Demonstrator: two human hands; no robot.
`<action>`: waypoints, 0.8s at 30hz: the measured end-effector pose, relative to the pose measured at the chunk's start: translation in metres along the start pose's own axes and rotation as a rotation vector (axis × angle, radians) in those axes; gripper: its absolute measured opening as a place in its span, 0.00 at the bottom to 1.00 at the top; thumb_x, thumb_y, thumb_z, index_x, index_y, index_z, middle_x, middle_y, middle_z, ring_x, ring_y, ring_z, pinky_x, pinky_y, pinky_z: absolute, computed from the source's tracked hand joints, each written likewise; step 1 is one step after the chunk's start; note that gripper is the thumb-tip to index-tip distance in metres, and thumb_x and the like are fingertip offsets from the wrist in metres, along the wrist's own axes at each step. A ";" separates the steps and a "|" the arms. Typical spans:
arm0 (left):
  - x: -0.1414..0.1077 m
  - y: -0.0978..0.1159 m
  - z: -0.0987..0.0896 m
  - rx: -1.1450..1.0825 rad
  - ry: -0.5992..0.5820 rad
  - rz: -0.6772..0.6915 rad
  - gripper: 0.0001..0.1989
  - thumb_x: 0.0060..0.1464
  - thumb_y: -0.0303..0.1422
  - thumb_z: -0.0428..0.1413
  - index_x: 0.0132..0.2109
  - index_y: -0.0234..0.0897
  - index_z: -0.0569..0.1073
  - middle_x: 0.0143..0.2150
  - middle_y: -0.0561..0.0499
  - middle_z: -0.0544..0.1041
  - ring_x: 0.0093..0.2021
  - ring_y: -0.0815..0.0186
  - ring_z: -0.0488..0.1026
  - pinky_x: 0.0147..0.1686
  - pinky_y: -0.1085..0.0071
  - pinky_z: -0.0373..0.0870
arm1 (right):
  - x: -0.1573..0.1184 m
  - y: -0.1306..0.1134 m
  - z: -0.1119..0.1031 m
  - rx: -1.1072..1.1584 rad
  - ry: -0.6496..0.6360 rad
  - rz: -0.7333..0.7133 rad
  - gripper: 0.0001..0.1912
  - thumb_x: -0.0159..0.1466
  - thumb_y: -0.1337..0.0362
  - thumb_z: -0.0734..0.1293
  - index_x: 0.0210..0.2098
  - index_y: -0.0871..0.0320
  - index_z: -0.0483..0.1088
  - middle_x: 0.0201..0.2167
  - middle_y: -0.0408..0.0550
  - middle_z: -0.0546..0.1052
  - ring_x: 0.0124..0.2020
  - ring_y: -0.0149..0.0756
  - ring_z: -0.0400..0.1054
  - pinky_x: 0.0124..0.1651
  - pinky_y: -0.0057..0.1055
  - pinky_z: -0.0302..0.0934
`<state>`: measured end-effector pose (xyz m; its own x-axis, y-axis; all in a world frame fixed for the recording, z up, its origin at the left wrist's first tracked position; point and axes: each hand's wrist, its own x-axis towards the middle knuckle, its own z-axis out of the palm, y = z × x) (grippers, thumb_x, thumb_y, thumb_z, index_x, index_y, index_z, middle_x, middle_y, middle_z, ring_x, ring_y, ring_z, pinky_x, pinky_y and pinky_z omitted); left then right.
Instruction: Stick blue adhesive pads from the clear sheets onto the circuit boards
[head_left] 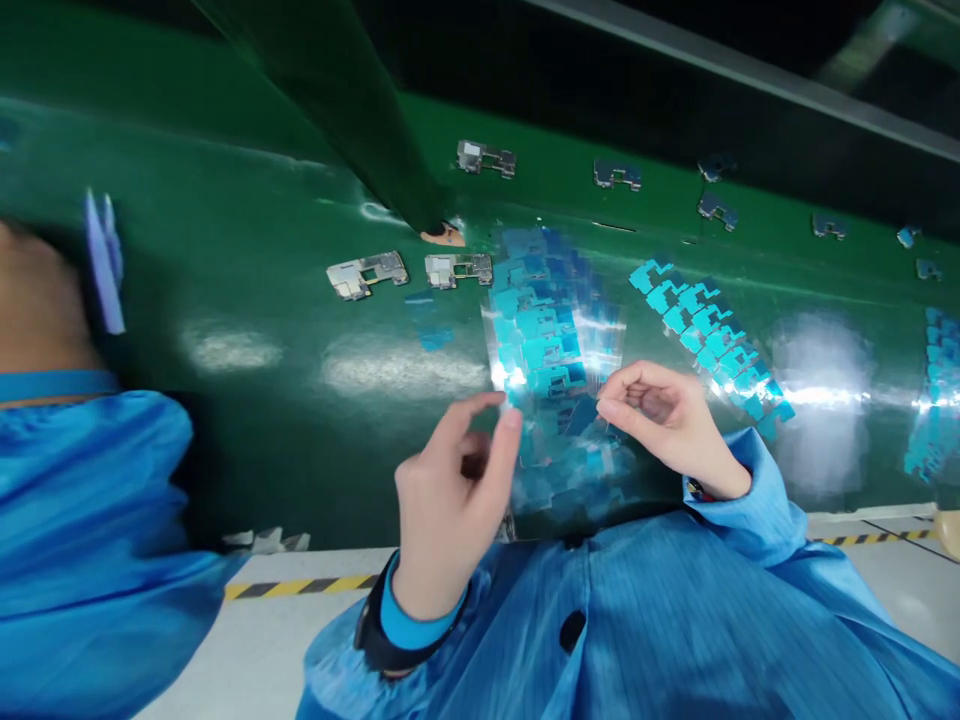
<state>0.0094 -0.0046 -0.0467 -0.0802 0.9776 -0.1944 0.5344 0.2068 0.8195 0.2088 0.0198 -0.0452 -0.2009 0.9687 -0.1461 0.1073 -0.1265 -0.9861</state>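
A clear sheet [602, 325] carries blue film pieces [540, 322] on the green table [262, 430], just beyond my hands. My left hand [448, 492] has thumb and forefinger nearly meeting; my right hand [671, 420] is pinched together. Whether either grips anything, I can't tell.

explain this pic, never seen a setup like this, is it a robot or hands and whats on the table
No robot here: these are a person's bare hands, seen by one camera worn on that person's head, looking down. The left hand and right hand flank overlapping sheets of shiny blue cut-outs on a green table. Each has thumb and forefinger close together; a dark blue piece shows beside the right hand, but I can't tell whether either hand holds anything. Another strip of cut-outs lies to the right, and small circuit boards lie farther back. The blurred hand at far left is another person's, near a tweezer-like tool.
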 end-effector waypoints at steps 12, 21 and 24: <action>0.003 0.010 0.011 -0.420 0.037 -0.065 0.02 0.50 0.30 0.60 0.31 0.38 0.73 0.14 0.63 0.63 0.16 0.75 0.55 0.17 0.77 0.56 | -0.002 0.002 -0.011 0.028 0.064 -0.002 0.09 0.62 0.62 0.71 0.41 0.57 0.73 0.37 0.45 0.80 0.37 0.29 0.75 0.44 0.29 0.72; 0.007 0.008 0.011 -0.480 -0.067 -0.119 0.23 0.61 0.36 0.53 0.18 0.38 0.63 0.15 0.59 0.58 0.17 0.74 0.54 0.21 0.72 0.54 | -0.003 0.000 0.001 -0.290 0.206 -0.162 0.03 0.62 0.67 0.70 0.31 0.57 0.74 0.26 0.41 0.78 0.28 0.29 0.71 0.35 0.29 0.70; 0.012 -0.001 0.013 -0.632 -0.125 -0.195 0.18 0.61 0.37 0.50 0.27 0.37 0.76 0.18 0.57 0.63 0.20 0.71 0.58 0.22 0.72 0.56 | -0.005 0.000 -0.001 -0.557 0.267 -0.358 0.04 0.64 0.69 0.67 0.33 0.56 0.74 0.28 0.42 0.79 0.29 0.31 0.72 0.42 0.34 0.71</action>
<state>0.0187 0.0059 -0.0567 -0.0067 0.9162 -0.4008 -0.0787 0.3990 0.9135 0.2105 0.0155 -0.0449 -0.0788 0.9586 0.2736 0.5749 0.2679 -0.7731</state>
